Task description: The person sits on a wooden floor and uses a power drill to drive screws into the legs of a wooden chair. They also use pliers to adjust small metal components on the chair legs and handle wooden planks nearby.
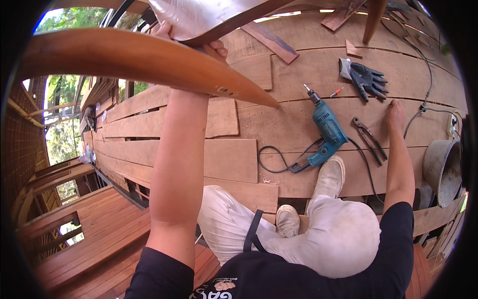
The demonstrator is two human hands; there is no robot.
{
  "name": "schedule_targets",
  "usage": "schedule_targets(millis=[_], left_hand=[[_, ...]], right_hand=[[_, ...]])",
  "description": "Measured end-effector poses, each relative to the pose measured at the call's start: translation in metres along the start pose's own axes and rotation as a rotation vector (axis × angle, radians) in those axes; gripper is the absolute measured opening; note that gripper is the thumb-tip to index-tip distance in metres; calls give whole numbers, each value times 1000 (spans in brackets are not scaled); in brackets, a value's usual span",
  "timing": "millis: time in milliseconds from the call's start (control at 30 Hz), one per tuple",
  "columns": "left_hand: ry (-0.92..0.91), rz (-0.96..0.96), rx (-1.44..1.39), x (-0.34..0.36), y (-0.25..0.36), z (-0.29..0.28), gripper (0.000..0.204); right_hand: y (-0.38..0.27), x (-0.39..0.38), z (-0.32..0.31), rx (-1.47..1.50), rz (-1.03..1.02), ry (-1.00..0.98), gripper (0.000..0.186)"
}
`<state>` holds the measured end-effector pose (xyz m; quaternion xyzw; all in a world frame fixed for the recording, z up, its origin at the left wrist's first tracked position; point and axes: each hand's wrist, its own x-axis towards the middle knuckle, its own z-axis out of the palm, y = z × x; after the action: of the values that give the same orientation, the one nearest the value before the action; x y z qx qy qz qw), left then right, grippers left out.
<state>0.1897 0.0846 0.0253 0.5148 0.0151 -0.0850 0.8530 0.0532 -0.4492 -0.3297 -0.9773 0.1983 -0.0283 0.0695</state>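
Note:
My left hand is closed round the wooden furniture frame, partly hidden behind its curved, tapering brown leg. A panel wrapped in shiny plastic adjoins it, and two small holes show in the leg. My right hand rests low at the plank floor with its fingers curled; whatever they hold, if anything, cannot be made out. Beside it lie black-handled pliers and a grey and black work glove. A teal power drill with a bit fitted lies farther left, near a small orange-tipped tool.
Loose boards lie over the plank floor, with wood offcuts farther off. A dark cable runs along the right, near a grey bucket. Another brown leg stands at the top. My shoes are close to the drill.

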Motion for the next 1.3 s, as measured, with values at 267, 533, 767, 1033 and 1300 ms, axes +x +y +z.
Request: schedule_targets(millis=[267,533,767,1033,1300], left_hand=[[240,116,-52,9,-13,3,51],[155,63,-207,27,-21,-35,50],[-130,-25,-193,19,-15,-41,50],[-260,-4,-351,42,-28,-83,51],[-49,36,-220,34,-23,-56,60]], right_hand=[[-173,-58,-131,1164,40,159,22],[-353,-120,-242,1729,-699,92,18],[-391,-120,-233,1762,-818,247,17],[-401,-124,-232,1747,-807,264,17],[-403,-126,-232,1737,-756,262,17]])
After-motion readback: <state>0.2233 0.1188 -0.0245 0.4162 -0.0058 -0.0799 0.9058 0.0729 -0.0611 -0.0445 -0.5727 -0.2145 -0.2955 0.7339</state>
